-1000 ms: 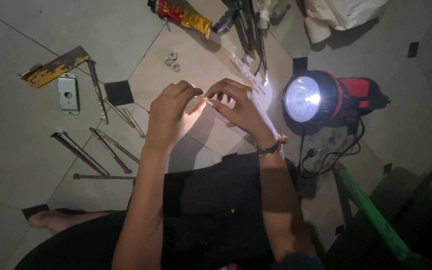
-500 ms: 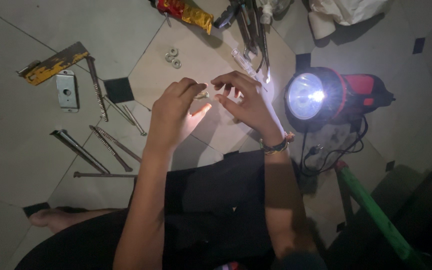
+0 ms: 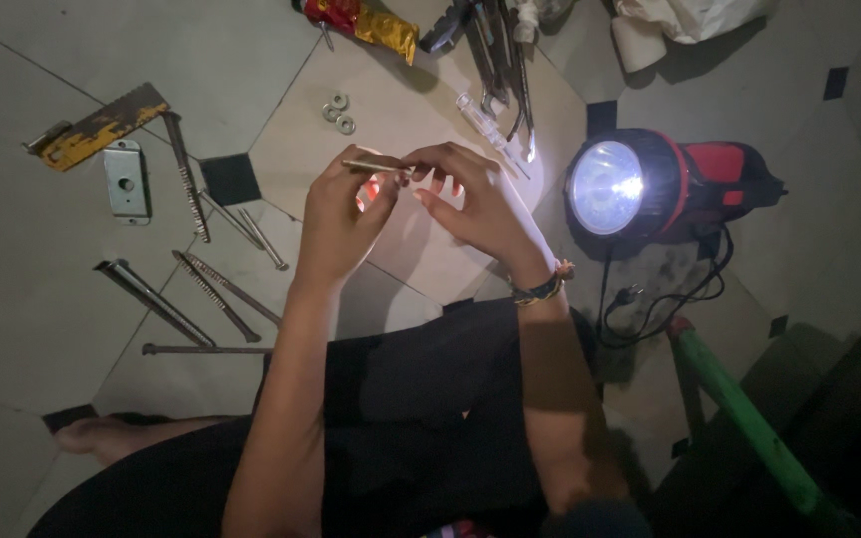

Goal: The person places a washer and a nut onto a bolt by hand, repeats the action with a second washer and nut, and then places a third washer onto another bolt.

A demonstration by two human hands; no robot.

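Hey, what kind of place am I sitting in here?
Probably a dim room at home used as a makeshift repair spot. You sit on a tiled floor, lit only by a red lantern torch, with long screws and pliers spread around.

You've got a thin, dull metal pin [image 3: 376, 165], rusty rough screws [image 3: 213, 289], smooth matt floor tiles [image 3: 32, 289], a glossy plastic torch [image 3: 719, 171].

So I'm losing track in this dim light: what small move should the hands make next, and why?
Probably tilt the thin metal pin toward the lit torch. The left hand and right hand pinch it at the fingers above the tiled floor, and the hands partly shade it.
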